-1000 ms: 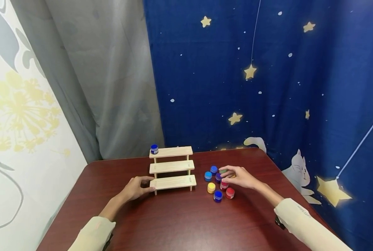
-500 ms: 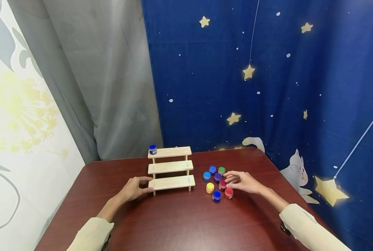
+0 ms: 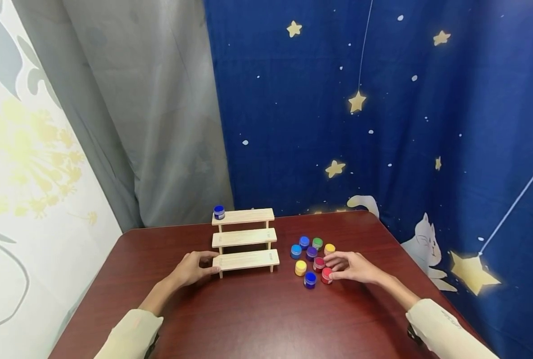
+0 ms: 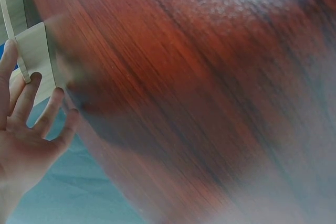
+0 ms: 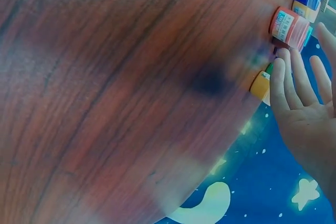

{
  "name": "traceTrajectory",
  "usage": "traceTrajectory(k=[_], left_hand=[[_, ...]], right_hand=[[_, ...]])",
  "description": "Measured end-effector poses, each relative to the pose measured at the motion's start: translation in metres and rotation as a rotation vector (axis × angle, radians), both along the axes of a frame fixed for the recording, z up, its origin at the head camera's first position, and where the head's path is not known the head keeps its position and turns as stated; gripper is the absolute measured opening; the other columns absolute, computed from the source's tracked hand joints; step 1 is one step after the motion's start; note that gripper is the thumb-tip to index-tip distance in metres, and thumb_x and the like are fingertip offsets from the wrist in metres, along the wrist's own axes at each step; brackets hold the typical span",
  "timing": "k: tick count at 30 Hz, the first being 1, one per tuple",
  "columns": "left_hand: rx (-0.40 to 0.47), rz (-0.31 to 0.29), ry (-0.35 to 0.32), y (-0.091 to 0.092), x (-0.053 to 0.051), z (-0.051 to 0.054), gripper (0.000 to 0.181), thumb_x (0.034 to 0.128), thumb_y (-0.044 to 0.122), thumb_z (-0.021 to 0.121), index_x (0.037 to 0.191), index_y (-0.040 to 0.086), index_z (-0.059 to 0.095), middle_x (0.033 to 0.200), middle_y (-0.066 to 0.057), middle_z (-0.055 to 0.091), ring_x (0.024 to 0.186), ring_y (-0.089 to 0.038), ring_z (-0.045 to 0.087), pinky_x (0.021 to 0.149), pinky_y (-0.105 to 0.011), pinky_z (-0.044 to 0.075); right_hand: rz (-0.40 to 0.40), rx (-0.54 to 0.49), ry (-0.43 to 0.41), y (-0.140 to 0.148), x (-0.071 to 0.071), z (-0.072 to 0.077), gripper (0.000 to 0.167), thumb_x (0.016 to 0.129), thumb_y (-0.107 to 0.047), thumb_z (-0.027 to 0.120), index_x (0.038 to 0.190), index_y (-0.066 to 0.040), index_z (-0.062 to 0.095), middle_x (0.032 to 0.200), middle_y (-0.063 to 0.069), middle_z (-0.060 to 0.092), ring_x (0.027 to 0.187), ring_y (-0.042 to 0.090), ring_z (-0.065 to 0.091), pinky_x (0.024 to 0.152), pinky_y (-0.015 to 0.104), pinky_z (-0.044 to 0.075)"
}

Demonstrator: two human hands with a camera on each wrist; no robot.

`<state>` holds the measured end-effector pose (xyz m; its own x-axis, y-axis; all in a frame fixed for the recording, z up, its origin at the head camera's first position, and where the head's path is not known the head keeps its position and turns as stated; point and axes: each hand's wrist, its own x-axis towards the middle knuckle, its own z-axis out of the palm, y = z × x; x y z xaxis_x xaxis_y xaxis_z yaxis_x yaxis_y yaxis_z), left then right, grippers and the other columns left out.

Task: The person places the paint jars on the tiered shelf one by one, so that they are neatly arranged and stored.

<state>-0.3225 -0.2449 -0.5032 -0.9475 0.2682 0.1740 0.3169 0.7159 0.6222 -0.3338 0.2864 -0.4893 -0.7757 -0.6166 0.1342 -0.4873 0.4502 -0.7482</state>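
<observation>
In the head view, a three-step wooden display stand (image 3: pixel 246 260) stands on the table. My left hand (image 3: pixel 193 269) holds the left end of its lowest step, thumb in front and fingers behind; the left wrist view shows this hand (image 4: pixel 31 140) at the board's edge. A dark blue paint jar (image 3: pixel 219 213) sits at the left end of the top step. My right hand (image 3: pixel 353 267) is at the right side of a jar cluster, fingers apart, its thumb by the red paint jar (image 3: pixel 326 275) and its fingertips near the crimson paint jar (image 3: pixel 318 264). Whether it touches them is unclear.
Also in the cluster are yellow jars (image 3: pixel 300 268), a green jar (image 3: pixel 317 243), a purple jar (image 3: pixel 311 253) and several blue jars (image 3: pixel 309 280). The dark red-brown table (image 3: pixel 248 319) ends at a blue star-patterned curtain (image 3: pixel 293 124) and a grey one (image 3: pixel 172 124).
My right hand has drawn back from over the green and purple jars, moving right and toward me to the red jar. The green and rear yellow jars are now uncovered. The left hand stays put.
</observation>
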Motion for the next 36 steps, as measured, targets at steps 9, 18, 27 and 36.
traceTrajectory(k=[9,18,27,36], left_hand=[[-0.013,0.024,-0.022,0.002,0.004,0.001,0.047,0.0872,0.031,0.086,0.128,0.012,0.074,0.115,-0.011,0.075,0.11,-0.028,0.07,0.095,-0.051,0.055],[-0.01,0.02,0.0,0.001,0.001,0.001,0.046,0.0874,0.031,0.086,0.127,0.011,0.074,0.115,-0.011,0.075,0.109,-0.028,0.07,0.095,-0.051,0.055],[0.002,0.013,-0.002,0.001,0.002,0.001,0.044,0.0875,0.028,0.086,0.126,0.011,0.074,0.115,-0.01,0.075,0.109,-0.029,0.07,0.094,-0.051,0.055],[0.003,0.016,-0.001,0.001,0.001,0.001,0.045,0.0872,0.029,0.086,0.127,0.011,0.074,0.115,-0.011,0.075,0.109,-0.03,0.07,0.094,-0.051,0.055]], right_hand=[[0.002,0.064,-0.031,0.002,0.005,-0.009,0.044,0.09,-0.017,0.084,0.129,-0.004,0.069,0.119,0.014,0.074,0.099,0.024,0.074,0.089,0.043,0.06],[-0.033,0.064,-0.07,0.003,0.005,-0.011,0.04,0.088,-0.018,0.086,0.123,-0.007,0.07,0.117,0.011,0.075,0.097,0.021,0.074,0.088,0.038,0.06],[-0.027,0.002,-0.069,0.001,0.007,-0.017,0.034,0.088,-0.014,0.085,0.116,-0.005,0.068,0.112,0.012,0.076,0.097,0.019,0.074,0.086,0.036,0.061],[-0.03,0.001,-0.08,0.005,0.008,-0.019,0.043,0.091,-0.014,0.082,0.13,-0.006,0.068,0.124,0.016,0.072,0.105,0.023,0.074,0.09,0.039,0.059]])
